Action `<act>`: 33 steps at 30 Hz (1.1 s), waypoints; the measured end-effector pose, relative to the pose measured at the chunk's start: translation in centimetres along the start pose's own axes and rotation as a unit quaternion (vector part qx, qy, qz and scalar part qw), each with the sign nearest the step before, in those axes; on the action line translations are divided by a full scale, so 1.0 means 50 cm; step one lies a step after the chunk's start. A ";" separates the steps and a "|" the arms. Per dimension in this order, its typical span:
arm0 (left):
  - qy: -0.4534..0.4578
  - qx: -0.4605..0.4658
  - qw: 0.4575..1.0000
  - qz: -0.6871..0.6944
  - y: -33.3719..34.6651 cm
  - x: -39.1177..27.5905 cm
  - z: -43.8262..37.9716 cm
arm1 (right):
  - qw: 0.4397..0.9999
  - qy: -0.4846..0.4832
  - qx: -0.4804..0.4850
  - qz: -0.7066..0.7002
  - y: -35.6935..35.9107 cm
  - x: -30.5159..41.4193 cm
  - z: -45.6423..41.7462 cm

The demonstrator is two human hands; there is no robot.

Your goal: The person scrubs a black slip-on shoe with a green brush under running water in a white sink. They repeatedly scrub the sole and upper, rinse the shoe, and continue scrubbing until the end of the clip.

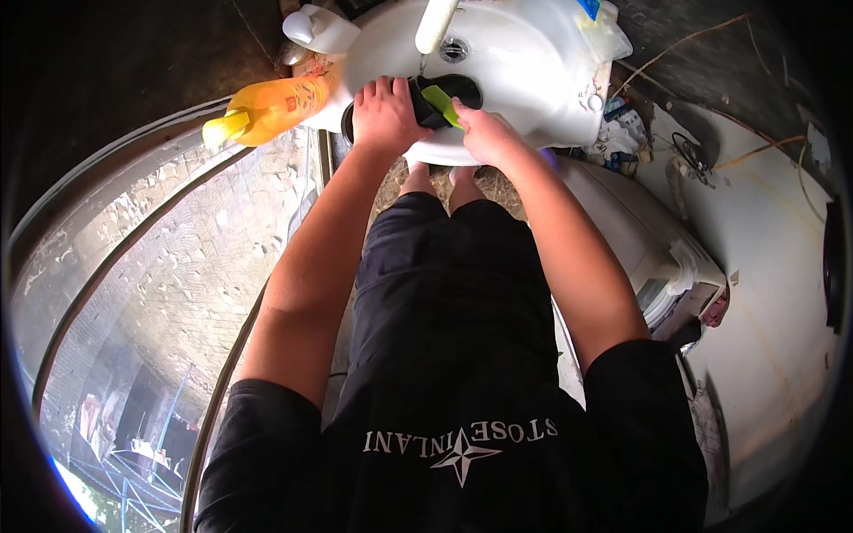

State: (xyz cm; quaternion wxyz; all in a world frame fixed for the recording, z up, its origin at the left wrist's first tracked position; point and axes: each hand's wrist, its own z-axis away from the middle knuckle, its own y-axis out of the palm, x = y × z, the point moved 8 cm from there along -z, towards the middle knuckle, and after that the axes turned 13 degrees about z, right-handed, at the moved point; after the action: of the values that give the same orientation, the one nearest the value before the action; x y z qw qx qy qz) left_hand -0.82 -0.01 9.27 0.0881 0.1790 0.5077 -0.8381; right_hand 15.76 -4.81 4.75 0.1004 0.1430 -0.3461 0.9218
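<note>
A black slipper or shoe [470, 88] lies across the near rim of a white washbasin [533, 80]. My left hand [388, 114] is closed over its left part, fingers on top and thumb along the near side. My right hand [486, 133] grips a lime-green brush or scrubber [440, 104], whose far end rests on the black footwear; its underside is hidden. Just beyond the footwear, a white tap spout [436, 26] reaches over the basin, with what looks like a thin stream of water below it. The drain [454, 49] is visible beside the spout.
An orange bottle with a yellow cap [274, 111] lies left of the basin, near a white bottle [321, 29]. A clear plastic bag [605, 36] sits on the right rim. A whitish appliance [626, 220] stands at the right, below crumpled packets [623, 133]. A window [180, 260] is at the left.
</note>
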 end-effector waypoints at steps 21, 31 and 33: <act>-0.036 0.029 0.997 -0.057 0.005 -0.012 -0.004 | 0.993 0.008 0.023 0.117 -0.035 0.055 0.051; -0.094 0.009 0.992 -0.081 -0.004 -0.013 0.006 | 0.990 0.021 -0.023 0.140 -0.071 -0.001 -0.011; -0.099 0.005 0.992 -0.079 0.000 -0.012 0.008 | 0.987 0.045 -0.014 0.155 -0.060 -0.012 -0.008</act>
State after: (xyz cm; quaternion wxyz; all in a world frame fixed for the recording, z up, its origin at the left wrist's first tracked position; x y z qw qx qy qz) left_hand -0.38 -0.36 9.67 0.0701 0.0551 0.5047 -0.8587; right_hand 17.10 -2.36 6.08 -0.0256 0.0444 -0.3722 0.9267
